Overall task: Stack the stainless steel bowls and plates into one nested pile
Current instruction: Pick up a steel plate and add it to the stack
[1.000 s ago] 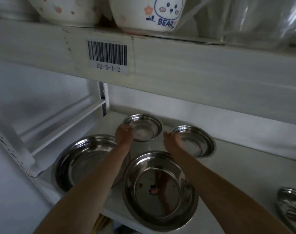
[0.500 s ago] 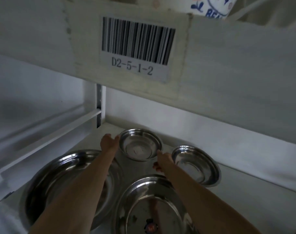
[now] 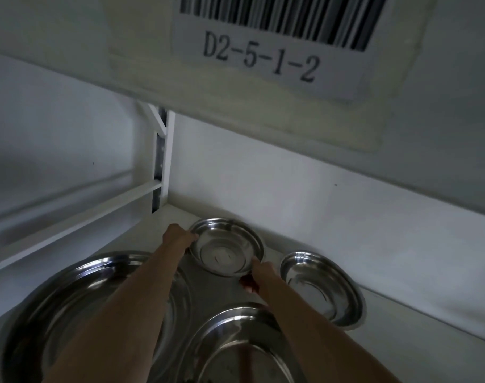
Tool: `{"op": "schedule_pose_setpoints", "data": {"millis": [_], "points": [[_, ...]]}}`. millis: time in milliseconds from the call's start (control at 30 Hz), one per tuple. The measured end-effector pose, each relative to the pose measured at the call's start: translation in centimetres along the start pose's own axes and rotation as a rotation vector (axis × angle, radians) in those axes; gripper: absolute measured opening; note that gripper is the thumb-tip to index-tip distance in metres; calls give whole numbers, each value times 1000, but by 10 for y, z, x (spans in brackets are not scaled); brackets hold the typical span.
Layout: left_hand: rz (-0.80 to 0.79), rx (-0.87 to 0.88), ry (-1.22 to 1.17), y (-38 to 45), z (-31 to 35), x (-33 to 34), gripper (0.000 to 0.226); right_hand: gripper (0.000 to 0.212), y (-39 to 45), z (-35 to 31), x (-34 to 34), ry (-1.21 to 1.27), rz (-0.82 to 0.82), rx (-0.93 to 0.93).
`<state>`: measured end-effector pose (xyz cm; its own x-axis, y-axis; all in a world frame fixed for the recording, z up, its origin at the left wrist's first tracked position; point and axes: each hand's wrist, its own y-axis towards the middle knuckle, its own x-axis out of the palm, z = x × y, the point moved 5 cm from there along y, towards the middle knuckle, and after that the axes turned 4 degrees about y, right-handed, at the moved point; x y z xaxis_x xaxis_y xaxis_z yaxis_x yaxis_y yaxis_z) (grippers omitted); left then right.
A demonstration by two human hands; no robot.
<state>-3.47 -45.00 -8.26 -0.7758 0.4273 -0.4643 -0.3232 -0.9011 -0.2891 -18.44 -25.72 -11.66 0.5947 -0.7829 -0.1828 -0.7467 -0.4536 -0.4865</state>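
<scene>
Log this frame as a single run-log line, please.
phase: grasp | left hand and right hand: gripping small steel bowl by opposite rims | bowl: at shelf back, unstacked | three larger dishes unstacked

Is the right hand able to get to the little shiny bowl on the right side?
Probably yes. The right hand grips the rim of the small back bowl, and the right-side bowl sits just beside it on the shelf, with nothing between them.
</scene>
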Motion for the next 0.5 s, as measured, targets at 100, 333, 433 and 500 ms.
{"op": "schedule_pose_setpoints", "data": {"millis": [100,333,433,500], "points": [[16,-36,-87,2,-8,6,64,39,5,4,0,25,3,-5],[29,-69,-128,-1,-13,10,58,38,14,11,2,100,33,-29],[39,-69,-143,-1,-14,9,53,40,20,13,4,104,59,-42],[44,-62,-162,-4,-12,9,47,41,22,13,4,104,64,-49]]}}
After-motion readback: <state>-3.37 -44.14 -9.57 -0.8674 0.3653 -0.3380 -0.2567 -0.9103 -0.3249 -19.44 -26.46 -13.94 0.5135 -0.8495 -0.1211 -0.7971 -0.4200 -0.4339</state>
